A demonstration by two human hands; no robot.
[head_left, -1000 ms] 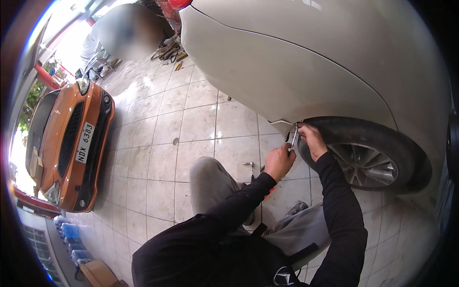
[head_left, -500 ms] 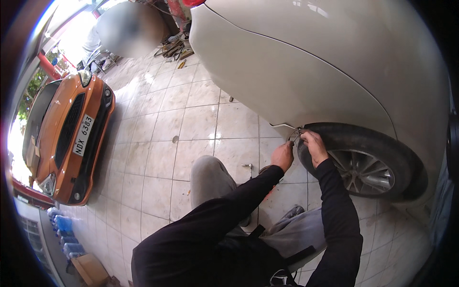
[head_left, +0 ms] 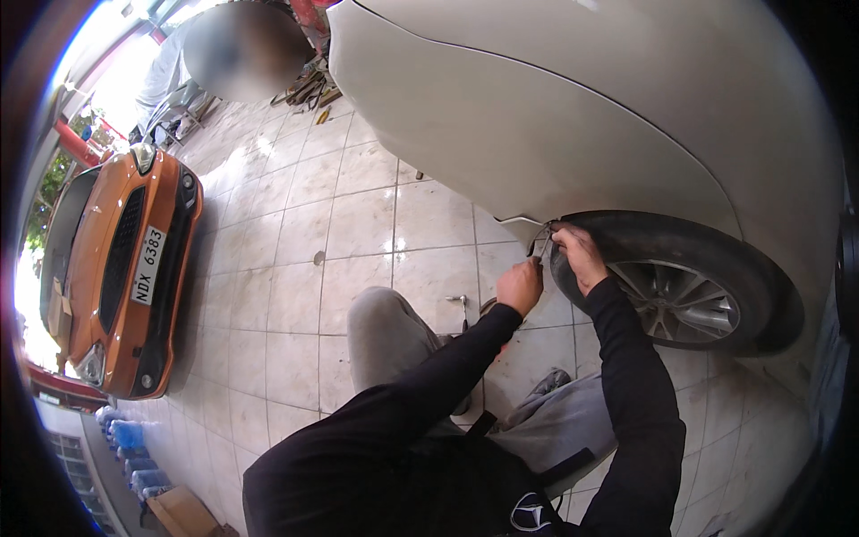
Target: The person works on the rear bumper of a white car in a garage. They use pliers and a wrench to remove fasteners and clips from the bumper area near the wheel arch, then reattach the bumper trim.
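Observation:
My left hand is closed on a slim silver metal tool held upward at the lower edge of a white car's bumper, just ahead of the rear wheel arch. My right hand is pinched around the upper end of this tool, beside the black tyre with its silver alloy rim. What exactly the fingertips grip there is too small to make out. A ratchet with a socket lies on the tiles below, near my bent left knee.
An orange car stands at the left on the tiled floor. A person with a blurred head is at the top left, near scattered tools. Blue water jugs and a cardboard box line the lower-left wall.
Both hands stay at the bumper edge, with small shifts of the fingers and wrists around the tool. The whole view has shifted slightly as my head moved.

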